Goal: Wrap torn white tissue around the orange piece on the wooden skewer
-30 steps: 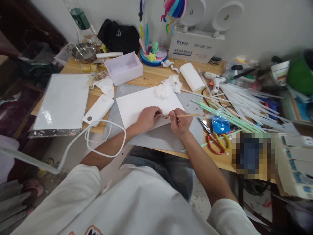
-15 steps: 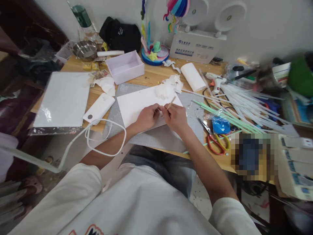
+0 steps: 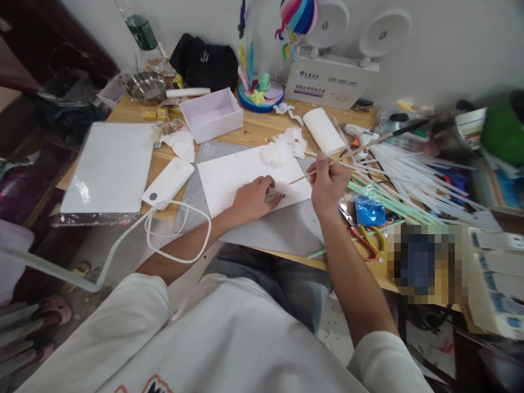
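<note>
My left hand [image 3: 254,197] rests low over a white sheet [image 3: 223,172], fingers curled. At its thumb and fingertips is a small, thin piece with orange and blue bits [image 3: 279,195], too small to name. My right hand [image 3: 329,183] is raised at the sheet's right edge. Its fingers pinch a thin wooden stick [image 3: 301,178], whose narrow end points left and down over the sheet, apart from the small piece. The stick's other end slants up to the right, in front of a glue gun [image 3: 362,136]. White fluff [image 3: 274,154] lies at the sheet's far edge.
A grey cutting mat [image 3: 245,232] lies under the sheet. To the right are scissors [image 3: 362,240], a blue packet [image 3: 370,210] and many translucent sticks [image 3: 413,169]. On the left, a white power bank [image 3: 167,183] trails a cable [image 3: 208,218]. Behind stands a lilac box [image 3: 213,117].
My hands were together over the sheet. Now my right hand has moved right with the stick, which has swung to point left. My left hand has stayed nearly in place, the small coloured piece now visible.
</note>
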The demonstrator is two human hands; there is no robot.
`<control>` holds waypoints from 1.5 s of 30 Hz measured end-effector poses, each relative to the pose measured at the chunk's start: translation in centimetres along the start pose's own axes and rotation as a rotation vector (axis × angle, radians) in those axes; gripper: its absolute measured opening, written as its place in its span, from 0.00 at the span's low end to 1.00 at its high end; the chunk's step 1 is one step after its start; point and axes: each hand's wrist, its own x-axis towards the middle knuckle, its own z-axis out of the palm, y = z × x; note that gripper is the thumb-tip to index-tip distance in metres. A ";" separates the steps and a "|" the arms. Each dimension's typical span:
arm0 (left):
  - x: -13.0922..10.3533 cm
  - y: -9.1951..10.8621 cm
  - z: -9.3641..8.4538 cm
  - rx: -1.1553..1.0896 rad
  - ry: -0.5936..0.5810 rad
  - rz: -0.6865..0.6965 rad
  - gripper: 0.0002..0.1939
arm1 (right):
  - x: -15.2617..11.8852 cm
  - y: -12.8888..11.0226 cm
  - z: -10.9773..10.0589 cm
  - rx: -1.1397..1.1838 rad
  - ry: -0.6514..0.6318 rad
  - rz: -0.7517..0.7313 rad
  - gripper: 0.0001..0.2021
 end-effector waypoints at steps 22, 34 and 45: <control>-0.3 1.0 0.0 0.203 -0.022 -0.035 0.11 | -1.9 0.8 -0.2 -0.207 -0.227 -0.145 0.30; 0.2 1.3 0.1 0.216 -0.035 -0.096 0.13 | -2.1 1.1 -0.2 -0.166 -0.177 -0.106 0.30; 0.4 1.8 -0.5 0.224 -0.060 -0.065 0.18 | -1.8 0.9 -0.3 -0.263 -0.105 -0.174 0.30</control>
